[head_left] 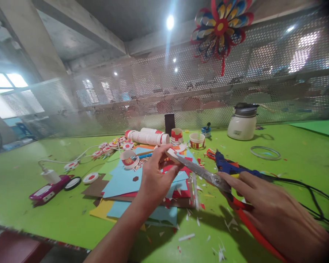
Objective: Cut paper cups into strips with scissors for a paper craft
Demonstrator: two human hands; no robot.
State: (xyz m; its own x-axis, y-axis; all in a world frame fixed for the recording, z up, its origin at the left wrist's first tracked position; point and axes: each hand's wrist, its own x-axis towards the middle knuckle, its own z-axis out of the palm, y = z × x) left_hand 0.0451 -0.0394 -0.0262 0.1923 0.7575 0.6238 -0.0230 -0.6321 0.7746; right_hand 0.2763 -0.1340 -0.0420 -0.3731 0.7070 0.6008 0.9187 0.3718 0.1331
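Left hand (156,179): pinching a paper piece (172,154) at the scissors' (205,174) tip
Right hand (276,212): gripping the scissors' red handles
Paper cups (196,140): upright near the bench's (44,215) far edge — contents not visible

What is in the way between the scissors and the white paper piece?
Nothing visible. The scissors in the right hand already have their blade tips at the white paper piece pinched by the left hand, above the coloured paper sheets.
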